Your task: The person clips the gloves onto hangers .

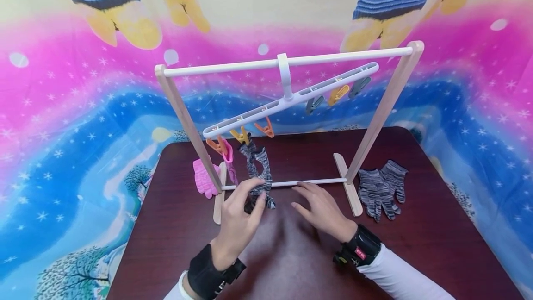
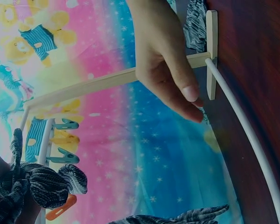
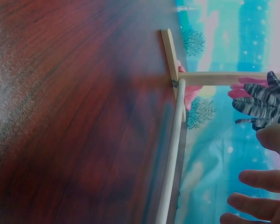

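Observation:
A black-and-grey knit glove (image 1: 261,161) hangs from a yellow clip (image 1: 240,135) on the left half of a white clip hanger (image 1: 250,117). My left hand (image 1: 240,216) is at its lower part, with thumb and index finger curved round the knit. In the left wrist view the bunched glove (image 2: 49,186) lies against those fingers. My right hand (image 1: 320,209) is to the right of the glove, fingers spread and holding nothing; it also shows in the left wrist view. A pink glove (image 1: 228,156) hangs from the orange clip (image 1: 215,145) at the hanger's left end.
The tilted hanger hooks over the top bar (image 1: 345,57) of a wooden stand. An orange clip (image 1: 265,128) and several clips on the right half hold nothing. Another pink glove (image 1: 205,178) lies by the left foot, grey gloves (image 1: 381,189) by the right. Patterned cloth (image 1: 83,105) surrounds the table.

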`<act>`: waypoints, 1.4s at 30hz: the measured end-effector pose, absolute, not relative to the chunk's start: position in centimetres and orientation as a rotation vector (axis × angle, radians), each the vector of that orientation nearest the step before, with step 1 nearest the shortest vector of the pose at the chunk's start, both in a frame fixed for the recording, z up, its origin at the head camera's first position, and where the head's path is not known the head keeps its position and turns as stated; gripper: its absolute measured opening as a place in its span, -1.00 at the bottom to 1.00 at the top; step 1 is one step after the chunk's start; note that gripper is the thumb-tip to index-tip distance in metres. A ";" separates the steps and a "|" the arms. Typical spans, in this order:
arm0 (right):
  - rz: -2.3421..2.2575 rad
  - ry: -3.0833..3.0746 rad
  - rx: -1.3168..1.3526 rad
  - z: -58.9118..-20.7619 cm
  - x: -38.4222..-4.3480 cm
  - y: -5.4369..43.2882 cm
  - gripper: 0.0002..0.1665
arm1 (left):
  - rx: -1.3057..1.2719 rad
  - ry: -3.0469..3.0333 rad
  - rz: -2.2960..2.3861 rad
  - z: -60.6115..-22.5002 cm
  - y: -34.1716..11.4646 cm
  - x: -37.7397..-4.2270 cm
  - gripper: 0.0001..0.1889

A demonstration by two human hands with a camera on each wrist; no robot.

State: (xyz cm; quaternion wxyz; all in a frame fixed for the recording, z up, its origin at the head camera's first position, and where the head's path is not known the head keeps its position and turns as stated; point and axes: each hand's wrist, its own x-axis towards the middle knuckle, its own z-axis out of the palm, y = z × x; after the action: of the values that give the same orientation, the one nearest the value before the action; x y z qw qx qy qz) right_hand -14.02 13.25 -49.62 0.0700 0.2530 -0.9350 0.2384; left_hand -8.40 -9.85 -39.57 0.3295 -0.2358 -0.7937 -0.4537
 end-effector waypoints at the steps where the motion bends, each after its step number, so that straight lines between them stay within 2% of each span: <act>1: 0.724 -2.811 0.759 -49.5 -14.1 13.3 -0.44 | -0.615 -2.076 -1.185 -39.7 -9.7 -8.4 -0.63; 14: 0.803 -2.805 0.689 -48.1 -15.9 14.5 -0.44 | -0.581 -2.141 -1.159 -40.9 -8.6 -9.1 -0.66; 42: 0.826 -2.765 0.686 -45.8 -17.3 14.5 -0.42 | -0.494 -2.259 -1.050 -43.8 -8.2 -11.3 -0.70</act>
State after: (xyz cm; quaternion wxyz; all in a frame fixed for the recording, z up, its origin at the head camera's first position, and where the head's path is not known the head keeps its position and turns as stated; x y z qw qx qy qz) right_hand -17.29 14.45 -45.84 0.0878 0.2305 -0.9285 0.2775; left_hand -11.35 -8.17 -43.82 0.2965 -0.1858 -0.8494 -0.3950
